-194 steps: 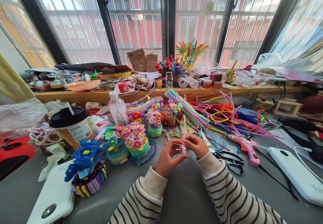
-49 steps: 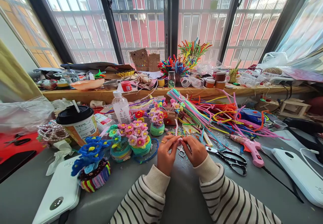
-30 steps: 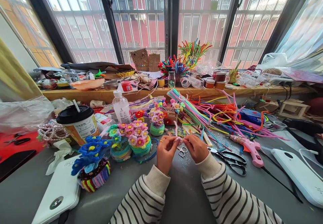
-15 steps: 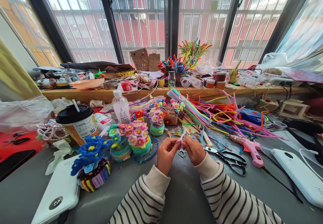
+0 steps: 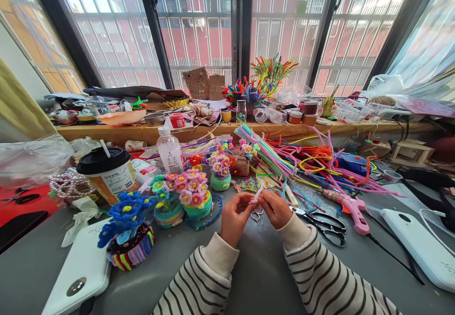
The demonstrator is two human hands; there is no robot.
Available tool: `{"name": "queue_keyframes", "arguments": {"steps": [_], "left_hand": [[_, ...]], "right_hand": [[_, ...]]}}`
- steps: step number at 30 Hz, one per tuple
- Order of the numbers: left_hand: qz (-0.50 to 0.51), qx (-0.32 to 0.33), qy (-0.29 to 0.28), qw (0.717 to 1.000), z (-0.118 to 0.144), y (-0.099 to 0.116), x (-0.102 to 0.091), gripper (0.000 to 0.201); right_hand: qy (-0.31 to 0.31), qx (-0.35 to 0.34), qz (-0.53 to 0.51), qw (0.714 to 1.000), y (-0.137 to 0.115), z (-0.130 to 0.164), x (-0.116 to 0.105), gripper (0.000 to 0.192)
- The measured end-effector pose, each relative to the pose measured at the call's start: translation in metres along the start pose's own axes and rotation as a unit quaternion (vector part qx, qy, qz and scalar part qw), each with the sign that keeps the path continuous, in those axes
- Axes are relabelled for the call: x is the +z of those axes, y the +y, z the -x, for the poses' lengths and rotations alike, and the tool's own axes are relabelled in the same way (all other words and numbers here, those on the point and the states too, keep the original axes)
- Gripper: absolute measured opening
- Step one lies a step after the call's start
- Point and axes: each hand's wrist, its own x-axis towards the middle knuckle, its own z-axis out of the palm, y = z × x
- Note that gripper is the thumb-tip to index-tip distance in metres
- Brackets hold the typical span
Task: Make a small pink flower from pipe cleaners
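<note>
A short pale pink pipe cleaner (image 5: 259, 193) is pinched between my two hands above the middle of the grey table. My left hand (image 5: 234, 216) grips its lower part with thumb and fingers closed. The fingers of my right hand (image 5: 277, 210) are pressed together on its other side, close to the left fingertips. Part of the piece is hidden by the fingers. Just below them lies a small ring-shaped object (image 5: 255, 216). Black-handled scissors (image 5: 327, 227) rest right of my right hand. Left of my left hand stands a pot of pink pipe-cleaner flowers (image 5: 196, 193).
Behind my hands lies a heap of loose pipe cleaners (image 5: 270, 156). A pink glue gun (image 5: 350, 209) and a white power bank (image 5: 421, 248) lie at right. Left are blue pipe-cleaner flowers (image 5: 126, 215), a lidded cup (image 5: 110, 175), a plastic bottle (image 5: 169, 151) and another power bank (image 5: 80, 265).
My fingers have shifted slightly on the pale pink pipe cleaner, and both hands stay close together. The view has moved a little; the things on the table look the same.
</note>
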Motion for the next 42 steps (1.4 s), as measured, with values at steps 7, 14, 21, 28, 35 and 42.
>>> {"name": "queue_keyframes", "arguments": {"steps": [7, 14, 21, 28, 35, 42], "left_hand": [[0.065, -0.019, 0.047, 0.997, -0.003, -0.001, 0.003, 0.025], [0.077, -0.074, -0.025, 0.994, -0.004, -0.001, 0.001, 0.021], [-0.017, -0.054, -0.042, 0.997, -0.002, -0.002, -0.003, 0.023], [0.053, -0.121, -0.047, 0.99, -0.003, 0.001, -0.003, 0.023], [0.086, -0.135, -0.048, 0.986, -0.006, 0.003, -0.006, 0.022], [0.207, -0.166, -0.082, 0.961, -0.005, 0.006, -0.008, 0.021]], "right_hand": [[0.086, 0.061, -0.021, 0.994, -0.004, 0.0, 0.004, 0.023], [0.028, 0.059, -0.025, 0.998, -0.006, 0.001, 0.004, 0.023], [-0.031, -0.068, 0.127, 0.989, 0.002, 0.001, -0.004, 0.03], [-0.056, -0.099, 0.128, 0.985, 0.002, 0.002, -0.005, 0.035], [-0.015, 0.002, -0.034, 0.999, -0.001, 0.001, 0.002, 0.037], [-0.007, 0.26, -0.333, 0.906, 0.009, 0.0, 0.01, 0.038]]}}
